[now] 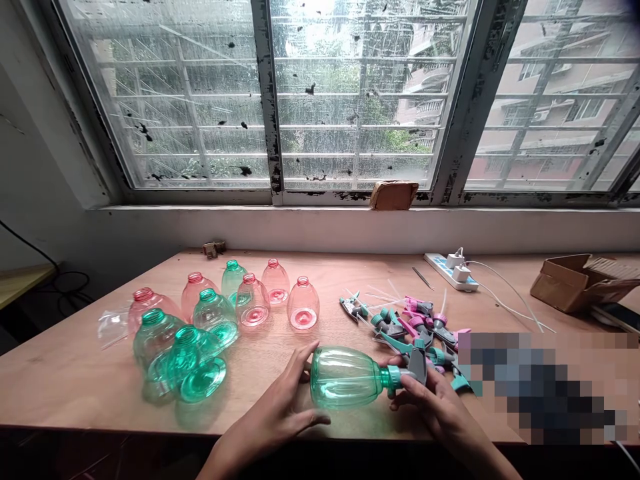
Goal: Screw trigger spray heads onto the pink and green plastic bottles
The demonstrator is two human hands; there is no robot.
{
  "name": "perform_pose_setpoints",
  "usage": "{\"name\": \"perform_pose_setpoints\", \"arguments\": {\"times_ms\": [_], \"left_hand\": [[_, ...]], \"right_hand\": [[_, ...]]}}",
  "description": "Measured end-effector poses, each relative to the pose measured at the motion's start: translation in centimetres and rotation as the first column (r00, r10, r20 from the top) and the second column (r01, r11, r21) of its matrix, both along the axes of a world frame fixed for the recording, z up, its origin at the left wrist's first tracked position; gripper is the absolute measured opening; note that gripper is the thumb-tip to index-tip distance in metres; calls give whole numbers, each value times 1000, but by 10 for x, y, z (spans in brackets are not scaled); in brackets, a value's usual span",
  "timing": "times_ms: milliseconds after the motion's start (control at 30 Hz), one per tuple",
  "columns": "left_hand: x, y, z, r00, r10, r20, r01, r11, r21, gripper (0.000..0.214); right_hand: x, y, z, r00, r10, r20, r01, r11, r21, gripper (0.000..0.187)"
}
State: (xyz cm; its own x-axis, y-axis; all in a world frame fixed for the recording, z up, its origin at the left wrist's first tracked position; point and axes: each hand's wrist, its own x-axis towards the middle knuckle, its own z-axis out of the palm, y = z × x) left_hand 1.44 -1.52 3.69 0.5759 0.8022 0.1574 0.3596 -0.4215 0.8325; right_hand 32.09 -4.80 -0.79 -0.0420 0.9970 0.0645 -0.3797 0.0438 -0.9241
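Note:
A green transparent spray bottle (pixel 345 377) lies on its side in the air above the front of the table, its base toward my left. My right hand (pixel 437 403) grips it by the grey and green trigger spray head (pixel 416 363), which sits on the bottle's neck. Around the base my left hand (pixel 285 393) is spread, thumb below and fingers above; firm contact does not show. Just behind my right hand is a pile of pink, green and grey spray heads (pixel 417 320) with thin tubes. To the left stand several green bottles (pixel 216 313) and pink bottles (pixel 303 303) without heads.
A white power strip (pixel 453 272) with plugs and cables is at the back right, near a thin dark rod (pixel 423 278). An open cardboard box (pixel 570 283) stands at the far right. Crumpled clear plastic (pixel 114 328) lies on the left. A blurred patch hides the right front.

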Motion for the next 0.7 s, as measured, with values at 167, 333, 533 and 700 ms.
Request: {"name": "perform_pose_setpoints", "arguments": {"times_ms": [167, 333, 533, 700], "left_hand": [[-1, 1, 2, 1000, -5, 23, 6, 999, -47, 71], [-3, 6, -4, 998, -40, 45, 44, 996, -80, 58], [-2, 7, -9, 994, -41, 97, 48, 996, -75, 68], [0, 9, -17, 986, -10, 169, 7, 1000, 16, 101]], "right_hand": [[1, 1, 0, 1000, 5, -7, -5, 1000, -11, 32], [2, 0, -1, 1000, 28, -6, -28, 999, 18, 31], [0, -3, 3, 1000, 3, 9, -3, 1000, 9, 30], [-3, -5, 4, 1000, -10, 11, 10, 1000, -11, 34]]}}
